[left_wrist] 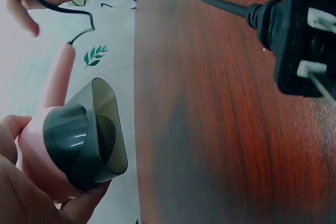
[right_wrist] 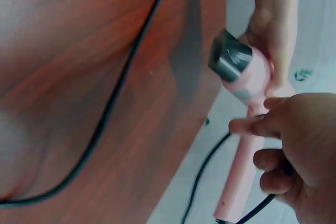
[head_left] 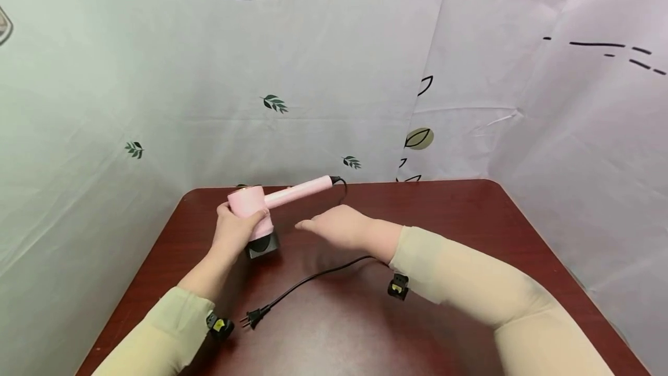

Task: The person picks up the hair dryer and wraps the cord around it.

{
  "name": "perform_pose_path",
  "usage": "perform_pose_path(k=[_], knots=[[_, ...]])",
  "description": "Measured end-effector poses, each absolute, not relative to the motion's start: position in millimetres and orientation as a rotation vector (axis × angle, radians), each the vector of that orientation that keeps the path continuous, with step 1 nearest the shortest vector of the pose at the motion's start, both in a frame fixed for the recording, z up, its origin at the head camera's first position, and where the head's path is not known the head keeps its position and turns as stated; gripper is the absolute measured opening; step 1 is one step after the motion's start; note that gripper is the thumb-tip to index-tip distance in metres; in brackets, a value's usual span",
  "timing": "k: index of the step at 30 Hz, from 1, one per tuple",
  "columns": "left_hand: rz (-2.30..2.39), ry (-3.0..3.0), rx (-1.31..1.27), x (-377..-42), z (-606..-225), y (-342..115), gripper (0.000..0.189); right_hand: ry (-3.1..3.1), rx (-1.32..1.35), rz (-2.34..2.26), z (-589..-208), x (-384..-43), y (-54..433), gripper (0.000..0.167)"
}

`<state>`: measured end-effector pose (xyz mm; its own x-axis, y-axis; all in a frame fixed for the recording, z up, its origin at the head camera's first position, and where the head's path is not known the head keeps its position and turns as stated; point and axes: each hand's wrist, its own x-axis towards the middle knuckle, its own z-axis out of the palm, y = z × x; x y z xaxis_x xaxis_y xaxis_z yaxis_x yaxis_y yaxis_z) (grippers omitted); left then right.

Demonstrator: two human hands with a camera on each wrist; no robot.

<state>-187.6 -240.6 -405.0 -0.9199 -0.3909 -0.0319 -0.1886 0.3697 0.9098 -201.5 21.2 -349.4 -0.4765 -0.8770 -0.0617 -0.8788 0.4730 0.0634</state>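
A pink hair dryer [head_left: 249, 203] is held by its barrel in my left hand [head_left: 232, 232], with the thumb on the near side. Its dark, translucent nozzle [left_wrist: 79, 135] points down toward the table in the head view. The handle [right_wrist: 239, 179] extends to the right, and a black power cord [head_left: 313, 276] leaves its end. My right hand [head_left: 344, 227] grips part of this cord in curled fingers, to the right of the dryer; the right wrist view shows the cord passing through them. The two-pin plug [head_left: 254, 317] lies at the near left.
The dark red wooden table [head_left: 443, 213] has rounded far corners. Behind and beside it hangs a pale cloth [head_left: 334, 62] with leaf prints. Small black cameras [head_left: 399, 286] are strapped to both wrists. The cord's plug end runs across the table's middle.
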Motion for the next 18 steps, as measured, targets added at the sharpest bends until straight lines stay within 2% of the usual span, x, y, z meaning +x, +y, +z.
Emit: perform_pose_path(k=[5, 10, 18], knots=[[-1.502, -2.545, 0.441, -183.5, -399.2, -242.8, 0.098, 2.713, -1.766, 0.054, -336.7, -208.9, 27.6, 0.035], [-1.484, -2.618, 0.359, -180.6, -395.7, -246.0, 0.094, 2.835, -1.792, 0.042, -330.2, -216.1, 31.9, 0.007], [-1.415, -2.697, 0.288, -176.2, -393.7, -248.1, 0.091, 2.991, -1.704, 0.032, -331.9, -221.5, 35.3, 0.022]])
